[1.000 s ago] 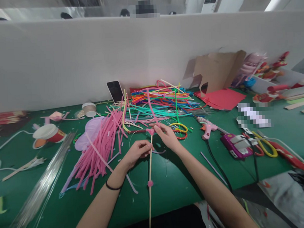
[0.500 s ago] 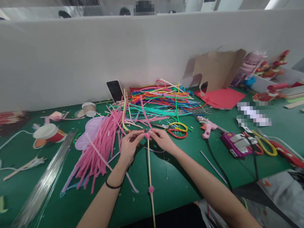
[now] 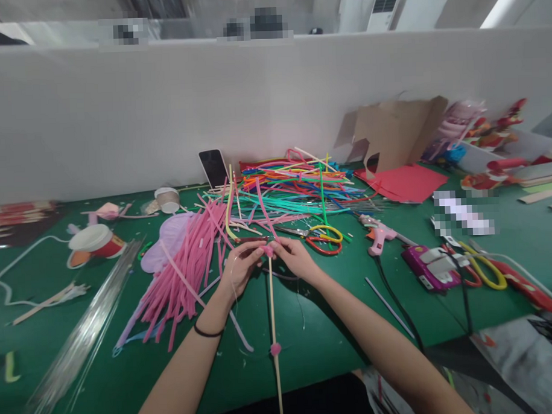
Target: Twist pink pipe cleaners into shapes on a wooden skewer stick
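A thin wooden stick (image 3: 273, 316) stands nearly upright in front of me, with a small pink ball (image 3: 275, 349) wrapped low on it. At its top sits a pink pipe-cleaner knot (image 3: 269, 251). My left hand (image 3: 240, 267) pinches that knot from the left. My right hand (image 3: 296, 257) pinches it from the right. A long pink pipe cleaner (image 3: 263, 208) rises from the knot toward the pile behind. Both hands hover just above the green table (image 3: 307, 326).
A pink pipe-cleaner bundle (image 3: 184, 270) lies to the left, a mixed coloured pile (image 3: 297, 185) behind. Scissors (image 3: 325, 238), a pink glue gun (image 3: 379, 235), a phone (image 3: 213, 168), paper cups (image 3: 94, 243), red sheets (image 3: 404, 181) and cardboard (image 3: 393, 133) surround them.
My left hand climbed from the middle of the stick to its top and met my right hand at the pink knot. The stick and its lower pink ball dropped slightly.
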`<state>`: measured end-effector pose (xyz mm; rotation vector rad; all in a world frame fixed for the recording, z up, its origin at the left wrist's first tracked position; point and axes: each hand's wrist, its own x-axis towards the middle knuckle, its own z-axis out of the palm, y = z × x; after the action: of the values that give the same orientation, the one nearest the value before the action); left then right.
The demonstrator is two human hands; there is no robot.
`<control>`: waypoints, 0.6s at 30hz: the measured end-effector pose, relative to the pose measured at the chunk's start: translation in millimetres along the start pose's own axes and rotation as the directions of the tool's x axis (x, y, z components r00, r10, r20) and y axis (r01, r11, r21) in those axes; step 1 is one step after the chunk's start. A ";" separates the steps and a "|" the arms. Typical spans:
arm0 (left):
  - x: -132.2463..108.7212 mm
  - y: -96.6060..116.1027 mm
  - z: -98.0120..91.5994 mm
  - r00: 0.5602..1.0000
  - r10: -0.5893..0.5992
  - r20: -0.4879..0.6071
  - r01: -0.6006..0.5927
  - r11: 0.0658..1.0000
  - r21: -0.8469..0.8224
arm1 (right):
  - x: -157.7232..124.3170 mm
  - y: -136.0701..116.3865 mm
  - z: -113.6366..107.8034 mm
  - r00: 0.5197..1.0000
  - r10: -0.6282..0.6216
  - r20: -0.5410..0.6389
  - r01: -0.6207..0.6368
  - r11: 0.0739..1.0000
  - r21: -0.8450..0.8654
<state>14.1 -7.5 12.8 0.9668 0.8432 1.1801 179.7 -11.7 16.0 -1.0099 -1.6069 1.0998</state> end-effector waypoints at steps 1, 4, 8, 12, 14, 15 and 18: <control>0.3 -0.5 -0.3 1.000 -0.017 0.005 0.017 0.999 -0.032 | 0.0 0.2 0.1 1.000 0.000 -0.001 0.000 1.000 0.005; 1.1 -2.2 -1.3 0.998 -0.053 0.018 0.055 0.995 -0.079 | 0.2 1.1 1.0 1.000 -0.001 -0.009 0.001 1.000 0.022; 2.6 -5.0 -3.1 0.998 -0.057 0.027 0.059 0.993 -0.102 | 0.3 1.2 2.5 1.000 0.003 -0.024 -0.002 0.999 0.033; 2.6 -6.4 -3.7 0.996 -0.055 0.068 0.062 0.992 -0.108 | -0.2 -1.2 3.4 1.000 0.001 -0.030 0.000 0.998 0.055; 2.0 -5.6 -3.0 0.996 -0.047 0.078 0.055 0.993 -0.108 | -0.5 -2.5 3.0 0.999 -0.008 -0.032 0.010 0.998 0.065; 1.8 -4.9 -2.4 0.996 -0.040 0.082 0.049 0.993 -0.105 | -0.6 -2.9 2.5 0.999 -0.009 -0.032 0.012 0.997 0.073; 1.5 -2.5 0.8 0.995 -0.007 0.102 0.013 0.999 -0.050 | 0.2 -3.2 -0.8 0.998 0.008 -0.068 0.000 0.993 0.115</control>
<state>15.9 -6.4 10.7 0.9723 0.7328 1.1285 180.0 -12.2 19.3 -0.9649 -1.4707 1.1354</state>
